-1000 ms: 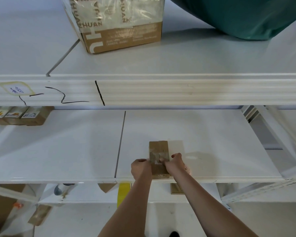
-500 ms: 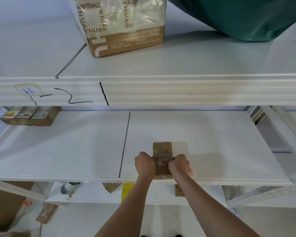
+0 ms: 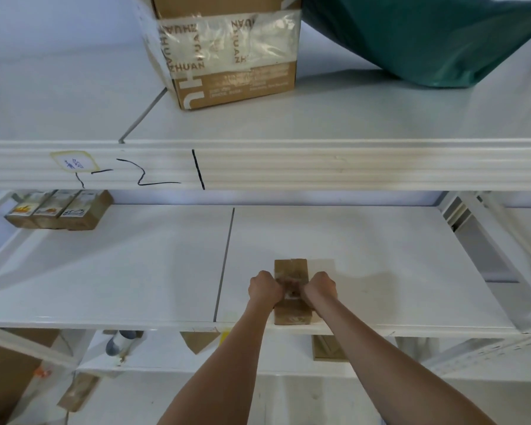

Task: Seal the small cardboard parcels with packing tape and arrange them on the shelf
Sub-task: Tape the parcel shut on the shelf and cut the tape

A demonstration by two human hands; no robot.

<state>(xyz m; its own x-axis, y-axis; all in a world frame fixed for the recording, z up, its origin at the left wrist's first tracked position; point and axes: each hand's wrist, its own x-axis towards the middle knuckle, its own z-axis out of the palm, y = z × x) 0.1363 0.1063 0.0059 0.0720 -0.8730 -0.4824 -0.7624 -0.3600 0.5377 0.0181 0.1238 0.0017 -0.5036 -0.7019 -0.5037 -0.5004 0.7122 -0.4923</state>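
One parcel (image 3: 291, 311), lengthwise front-to-back, flat

Bright, even, diffuse light fills the scene and washes the white shelf (image 3: 380, 256) pale. A soft shadow falls right of the hands, and a deeper band lies under the upper shelf (image 3: 319, 167). Wide-angle distortion bends the shelf edges towards the corners. The lower left corner is blurred.

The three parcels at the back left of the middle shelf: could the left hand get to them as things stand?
Probably yes: the shelf between is bare, but the left hand now grips the parcel.
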